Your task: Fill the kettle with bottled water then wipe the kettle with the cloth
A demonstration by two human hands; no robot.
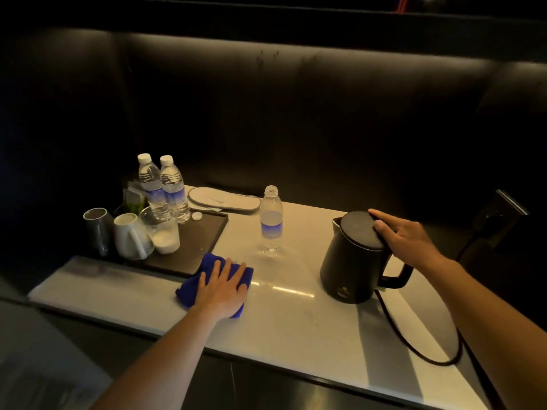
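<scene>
Blue cloth (204, 284) near the counter's (296, 315) front edge, left hand (220, 288) flat on it, fingers spread, right hand (405, 235) fingers resting loosely spread on black kettle's (352, 261) closed lid, uncapped bottle (270, 223) standing between.

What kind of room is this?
Probably a hotel room. A tray holds sealed water bottles and upturned cups, flat disposable slippers lie behind it, and an electric kettle stands on the counter.

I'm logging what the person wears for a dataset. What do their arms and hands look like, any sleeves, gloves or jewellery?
Both forearms are bare as far as the frame shows; no sleeve is visible. The left hand and right hand are ungloved, and no watch, ring or bracelet shows on either. Dim lighting could hide small details.
</scene>
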